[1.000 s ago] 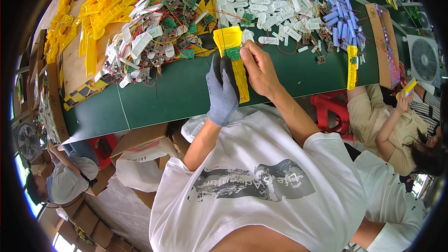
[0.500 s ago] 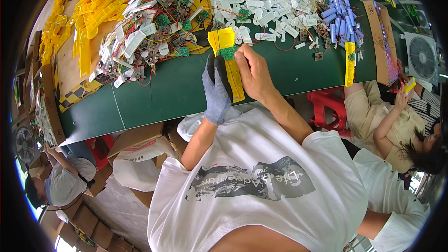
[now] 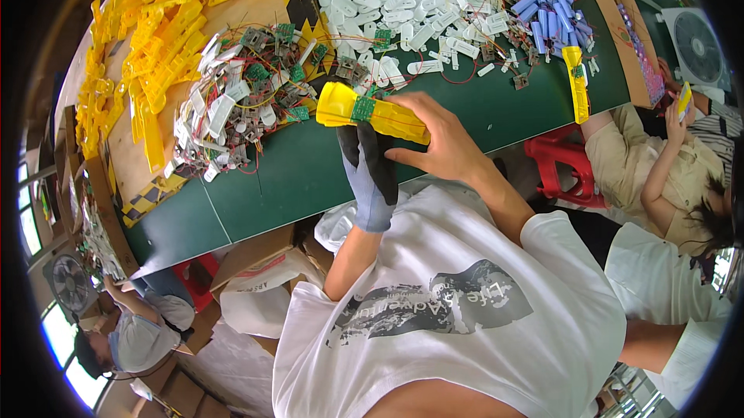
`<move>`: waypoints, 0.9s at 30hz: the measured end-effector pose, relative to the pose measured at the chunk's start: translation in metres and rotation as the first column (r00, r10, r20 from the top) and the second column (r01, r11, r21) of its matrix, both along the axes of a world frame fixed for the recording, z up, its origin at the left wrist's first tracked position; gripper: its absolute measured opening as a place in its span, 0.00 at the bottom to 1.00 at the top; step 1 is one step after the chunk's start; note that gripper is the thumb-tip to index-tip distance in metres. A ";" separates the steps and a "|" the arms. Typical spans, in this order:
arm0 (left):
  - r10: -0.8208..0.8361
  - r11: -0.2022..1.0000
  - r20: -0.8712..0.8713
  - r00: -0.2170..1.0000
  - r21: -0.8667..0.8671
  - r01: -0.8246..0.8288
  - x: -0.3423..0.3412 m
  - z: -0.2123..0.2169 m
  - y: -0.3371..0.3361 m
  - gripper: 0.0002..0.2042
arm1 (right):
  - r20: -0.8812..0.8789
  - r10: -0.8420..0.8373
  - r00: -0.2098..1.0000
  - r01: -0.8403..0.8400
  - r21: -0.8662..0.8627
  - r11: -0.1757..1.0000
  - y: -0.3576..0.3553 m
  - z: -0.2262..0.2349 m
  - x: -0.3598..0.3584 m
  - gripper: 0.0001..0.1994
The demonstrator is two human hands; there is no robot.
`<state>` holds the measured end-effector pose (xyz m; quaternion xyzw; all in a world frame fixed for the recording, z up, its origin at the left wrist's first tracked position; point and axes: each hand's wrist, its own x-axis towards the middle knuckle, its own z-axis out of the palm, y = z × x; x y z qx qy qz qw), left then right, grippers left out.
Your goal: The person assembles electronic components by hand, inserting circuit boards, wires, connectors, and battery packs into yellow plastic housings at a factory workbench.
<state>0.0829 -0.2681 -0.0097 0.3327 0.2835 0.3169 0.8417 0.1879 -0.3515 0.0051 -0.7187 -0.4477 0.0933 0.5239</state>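
White short-sleeved T-shirt [image 3: 465, 364] with grey brushstroke print [image 3: 434, 303] and 1 blue-grey, black-fingered glove [image 3: 369, 195] on the left hand [image 3: 367, 172]

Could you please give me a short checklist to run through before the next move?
1. Casing supported: ok; the left grip, gloved, holds it from below.
2. Right grip firm on the casing: cannot tell; it is at the casing's right end, but the contact is partly hidden.
3. Board on the casing: ok; it lies across it, nearer the left end.
4. Board fully seated: cannot tell; the detail is too small.
5. Second casing well back from the edge of the bench: not ok; its near end reaches about the edge, below the blue cells.
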 end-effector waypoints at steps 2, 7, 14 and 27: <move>0.022 0.998 0.042 0.999 0.063 -0.024 -0.006 0.004 -0.002 0.22 | -0.111 0.120 0.987 -0.136 -0.147 0.980 -0.012 -0.008 0.001 0.26; 0.390 -0.097 -0.251 0.886 0.946 0.310 -0.032 0.038 0.022 0.31 | -0.279 0.037 0.960 -0.126 -0.307 0.943 -0.035 -0.008 0.014 0.24; 0.450 0.238 -0.145 0.881 0.970 0.038 -0.038 0.006 0.011 0.36 | -0.147 0.022 0.989 -0.046 -0.164 0.985 -0.036 -0.017 0.005 0.24; -0.163 0.985 -0.204 0.965 0.017 0.170 -0.033 -0.017 0.028 0.31 | 0.297 0.032 0.954 0.048 -0.257 0.965 0.020 0.014 0.084 0.07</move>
